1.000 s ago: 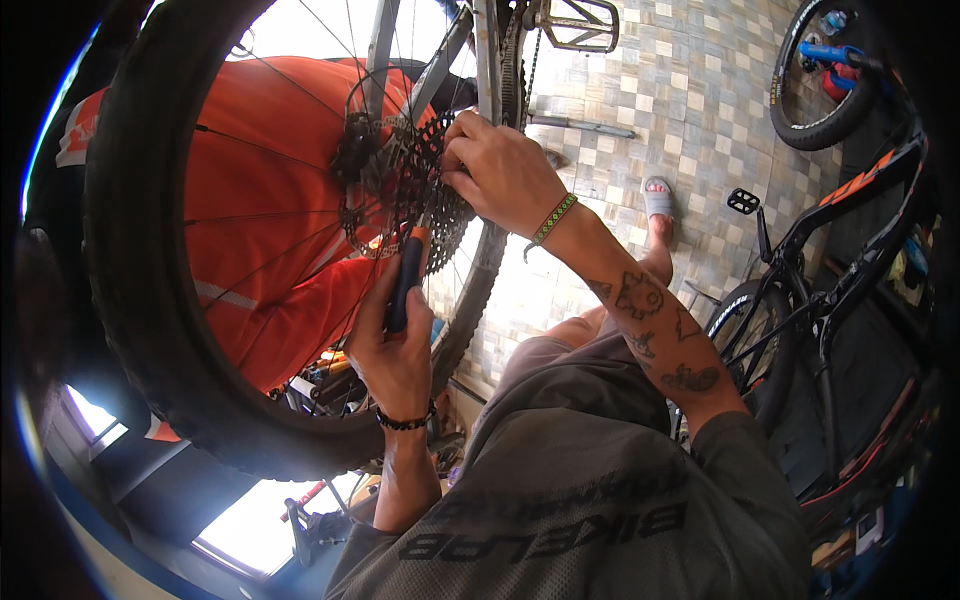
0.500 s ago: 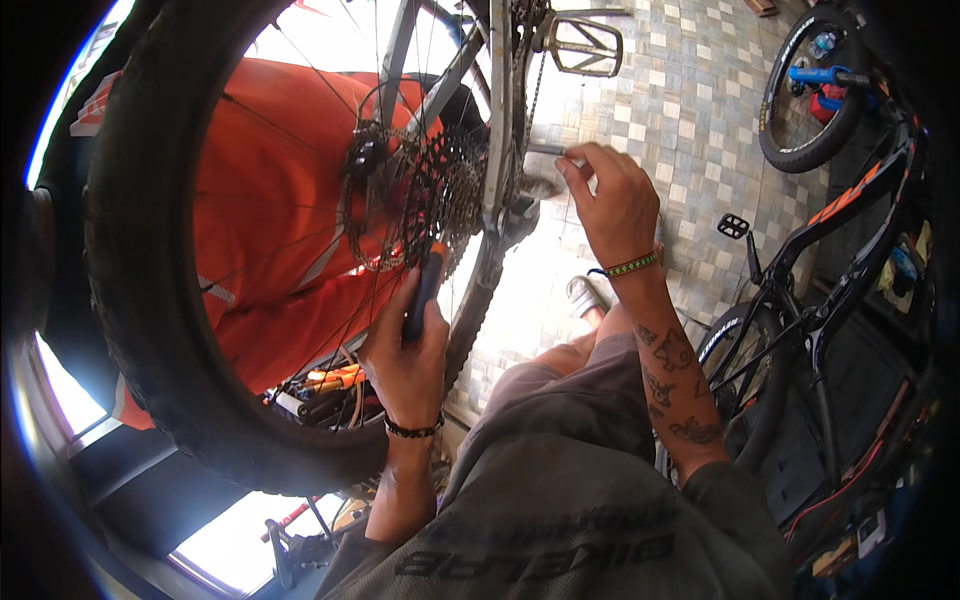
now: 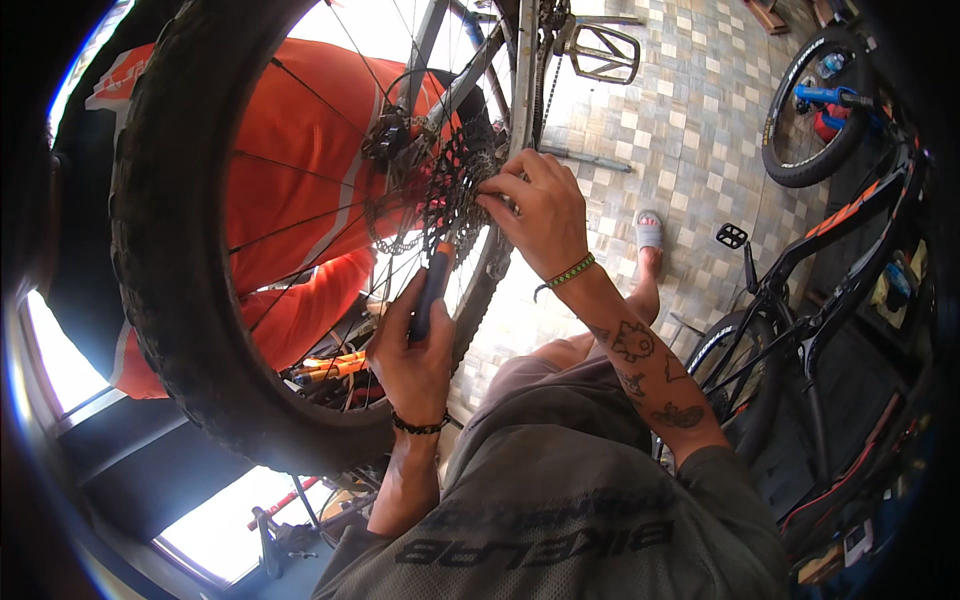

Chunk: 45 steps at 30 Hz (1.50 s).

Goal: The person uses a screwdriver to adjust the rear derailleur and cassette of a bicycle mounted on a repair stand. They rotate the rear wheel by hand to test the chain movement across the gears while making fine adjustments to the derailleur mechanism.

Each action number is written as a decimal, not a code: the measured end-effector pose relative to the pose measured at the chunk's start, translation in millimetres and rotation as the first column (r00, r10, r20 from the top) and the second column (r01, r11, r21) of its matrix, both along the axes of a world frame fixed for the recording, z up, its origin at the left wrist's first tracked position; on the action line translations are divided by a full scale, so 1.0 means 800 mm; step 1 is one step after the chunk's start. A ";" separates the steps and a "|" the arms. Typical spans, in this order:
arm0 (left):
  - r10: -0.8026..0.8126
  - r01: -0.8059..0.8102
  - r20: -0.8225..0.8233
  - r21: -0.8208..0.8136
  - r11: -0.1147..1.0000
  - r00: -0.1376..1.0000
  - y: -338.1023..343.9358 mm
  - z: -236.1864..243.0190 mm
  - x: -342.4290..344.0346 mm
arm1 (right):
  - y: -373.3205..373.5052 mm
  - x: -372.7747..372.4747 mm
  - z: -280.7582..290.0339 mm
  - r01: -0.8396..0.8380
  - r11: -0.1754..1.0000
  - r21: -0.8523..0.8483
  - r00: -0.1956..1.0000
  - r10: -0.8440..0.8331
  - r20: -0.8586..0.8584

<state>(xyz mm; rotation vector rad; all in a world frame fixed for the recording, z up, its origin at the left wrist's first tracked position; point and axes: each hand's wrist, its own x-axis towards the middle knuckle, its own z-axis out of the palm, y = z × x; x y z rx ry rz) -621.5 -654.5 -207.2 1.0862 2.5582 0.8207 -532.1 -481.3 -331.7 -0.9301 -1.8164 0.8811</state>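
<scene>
My left hand (image 3: 410,355) is wrapped round a dark tool handle (image 3: 430,292) with an orange end, which points up at the rear sprocket cluster (image 3: 462,180) of a raised bicycle. The large tyre (image 3: 170,260) and spokes of that wheel fill the left of the head view. Fingers of my right hand (image 3: 530,210) are curled and pinched at the right side of the sprockets; whatever they hold is hidden. A brake disc (image 3: 385,225) sits left of the sprockets.
Orange-red fabric (image 3: 280,150) lies behind the wheel. A metal pedal (image 3: 605,52) is above my right hand; a rod (image 3: 590,160) lies on the tiled floor (image 3: 680,110). A black bicycle (image 3: 830,230) stands on the right, near another wheel (image 3: 785,160).
My right hand moved out to the right of the sprockets half a second ago and is now back at them. My left hand still grips the tool.
</scene>
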 end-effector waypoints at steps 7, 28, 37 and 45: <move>0.018 -0.019 0.029 0.039 0.999 0.999 0.001 -0.002 0.002 | 0.006 0.000 0.003 -0.019 0.989 0.146 0.998 0.010 0.062; -0.086 0.096 -0.166 0.055 0.994 0.982 0.023 0.000 0.006 | 0.038 0.055 -0.022 0.160 0.915 -0.371 0.986 -0.165 0.019; -0.079 0.069 -0.099 -0.095 0.993 0.992 0.040 0.008 0.012 | 0.009 0.031 -0.016 0.025 0.977 -0.211 0.977 -0.069 -0.204; -0.142 0.132 -0.260 -0.056 0.990 0.955 0.052 -0.001 0.023 | 0.004 0.009 -0.006 -0.085 0.978 -0.189 0.989 0.060 -0.138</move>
